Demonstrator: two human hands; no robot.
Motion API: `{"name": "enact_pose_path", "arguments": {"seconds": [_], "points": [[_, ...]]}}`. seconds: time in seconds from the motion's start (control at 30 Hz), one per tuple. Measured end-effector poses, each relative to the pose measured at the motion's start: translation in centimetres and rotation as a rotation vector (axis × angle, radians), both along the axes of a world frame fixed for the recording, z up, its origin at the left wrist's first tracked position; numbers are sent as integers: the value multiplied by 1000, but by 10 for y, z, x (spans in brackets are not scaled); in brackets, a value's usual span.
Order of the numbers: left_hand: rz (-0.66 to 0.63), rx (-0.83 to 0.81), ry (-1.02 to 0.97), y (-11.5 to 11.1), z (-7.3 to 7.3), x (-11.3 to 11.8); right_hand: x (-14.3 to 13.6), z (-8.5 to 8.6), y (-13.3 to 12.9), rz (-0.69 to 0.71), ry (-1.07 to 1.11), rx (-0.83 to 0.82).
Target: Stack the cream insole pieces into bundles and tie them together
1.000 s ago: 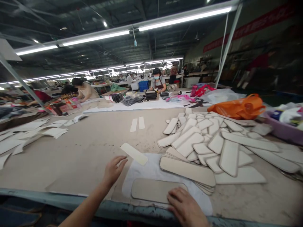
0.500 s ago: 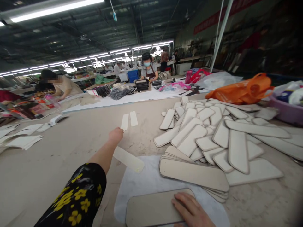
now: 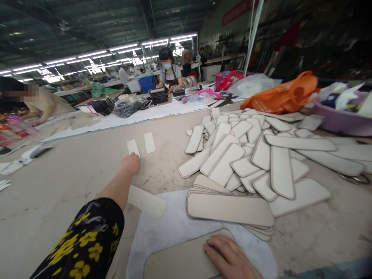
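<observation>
Head view, clocked from its centre: one table (image 3: pixel 72 174) carries an uncountable pile of white pieces (image 3: pixel 222 164) at three. One white cloth (image 3: pixel 174 232) at six bears one beige panel (image 3: pixel 177 255), the right hand (image 3: pixel 229 255) flat on it, fingers together. One orange bag (image 3: pixel 281 95) sits at two; one red banner (image 3: pixel 236 11), at one, is unreadable. One cream strip (image 3: pixel 148 201) lies at seven. Two small strips (image 3: pixel 149 142) lie at nine; the left hand (image 3: pixel 130 162) touches one, grip unclear.

Beige table surface (image 3: pixel 72 170) under heaped pale panels (image 3: pixel 223 155).
</observation>
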State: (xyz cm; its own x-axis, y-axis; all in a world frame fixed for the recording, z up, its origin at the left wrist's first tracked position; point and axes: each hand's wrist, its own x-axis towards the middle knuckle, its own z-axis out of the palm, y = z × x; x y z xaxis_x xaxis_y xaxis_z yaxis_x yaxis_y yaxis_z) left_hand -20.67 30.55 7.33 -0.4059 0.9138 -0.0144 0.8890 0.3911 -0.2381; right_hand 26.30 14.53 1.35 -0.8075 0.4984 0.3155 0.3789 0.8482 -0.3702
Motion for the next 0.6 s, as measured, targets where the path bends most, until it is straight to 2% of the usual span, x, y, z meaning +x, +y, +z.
{"name": "enact_pose_path", "arguments": {"seconds": [0.13, 0.23, 0.3, 0.4, 0.47, 0.53, 0.6], "points": [[1, 138, 49, -26, 25, 20, 0, 10, -8, -55, -3, -156], [-32, 281, 73, -61, 58, 41, 0, 19, -15, -97, 6, -282], [-84, 448, 13, -93, 82, 58, 1, 24, -20, -119, 29, -344], [-177, 692, -273, -152, 114, 88, 2, 30, -24, -136, 82, -380], [-167, 766, -590, -192, 129, 109, 4, 31, -25, -149, 148, -386], [-142, 813, -913, -228, 138, 130, 5, 30, -25, -170, 247, -399], [-126, 817, -1151, -258, 143, 152, 7, 28, -24, -215, 380, -443]]}}
